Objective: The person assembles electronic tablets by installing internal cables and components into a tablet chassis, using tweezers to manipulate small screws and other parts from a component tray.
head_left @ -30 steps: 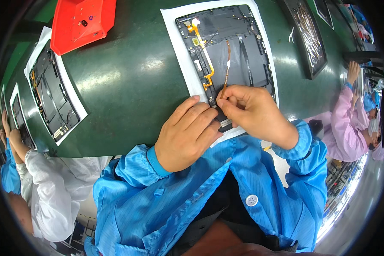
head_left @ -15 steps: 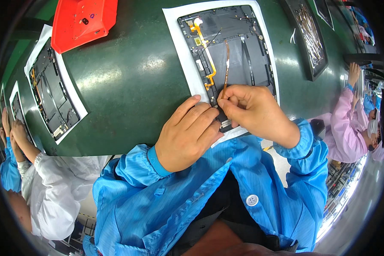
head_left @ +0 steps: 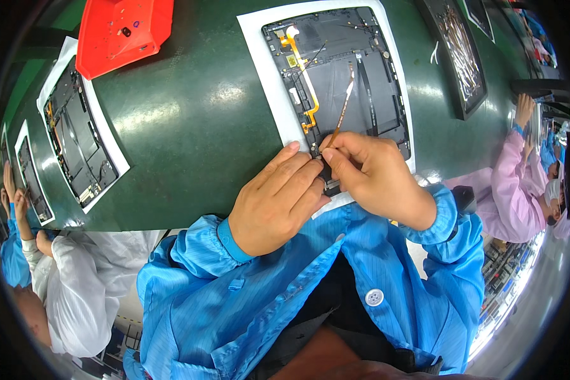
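A black tablet housing (head_left: pixel 386 69) lies on a white sheet (head_left: pixel 259 63) in front of me. An orange flex cable (head_left: pixel 308 85) runs along its left side, and a dark strip (head_left: pixel 367 88) crosses its middle. My right hand (head_left: pixel 377 171) is closed in a pinch over the housing's near end. Between thumb and forefinger it grips one end of a thin copper-coloured flex strip (head_left: pixel 342 111); the far end points away over the housing. My left hand (head_left: pixel 275 199) lies across the near left corner, fingers stretched out, covering part of the edge.
At the far left stands a red bin (head_left: pixel 123 38) with small parts. A black tray (head_left: pixel 456 57) of thin silvery strips is at the right. Another housing (head_left: pixel 79 133) lies on the green table (head_left: pixel 190 152) to the left. Co-workers sit on both sides.
The flex strip's far end has swung to the right and now slants toward the dark strip. The right hand has shifted slightly. My left hand stays in place.
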### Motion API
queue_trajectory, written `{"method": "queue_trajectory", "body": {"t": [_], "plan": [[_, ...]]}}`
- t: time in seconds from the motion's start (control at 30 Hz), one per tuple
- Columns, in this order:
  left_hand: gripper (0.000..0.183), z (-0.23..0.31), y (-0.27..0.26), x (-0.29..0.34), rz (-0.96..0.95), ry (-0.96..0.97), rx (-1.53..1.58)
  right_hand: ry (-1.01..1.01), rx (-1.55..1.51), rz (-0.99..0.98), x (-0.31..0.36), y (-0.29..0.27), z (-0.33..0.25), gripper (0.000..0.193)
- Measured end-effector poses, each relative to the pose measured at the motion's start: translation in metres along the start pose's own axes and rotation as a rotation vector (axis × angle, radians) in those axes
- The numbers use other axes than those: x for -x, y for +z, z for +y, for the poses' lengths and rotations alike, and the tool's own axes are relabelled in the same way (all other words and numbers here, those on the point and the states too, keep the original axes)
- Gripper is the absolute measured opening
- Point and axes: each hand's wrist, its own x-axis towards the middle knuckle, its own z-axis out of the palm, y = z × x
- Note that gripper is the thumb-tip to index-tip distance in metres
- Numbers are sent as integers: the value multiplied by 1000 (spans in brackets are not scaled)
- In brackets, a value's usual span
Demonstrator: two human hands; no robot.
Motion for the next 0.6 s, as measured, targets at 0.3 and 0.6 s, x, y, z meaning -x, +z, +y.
{"method": "queue_trajectory", "body": {"t": [0.3,0.6], "plan": [[46,-2,-4,1,-93,86,-149,86,-48,-83,-6,-7,-1,16],[47,-1,-15,-10,-133,22,-125,91,-92,-116,-10,-9,-7,17]]}}
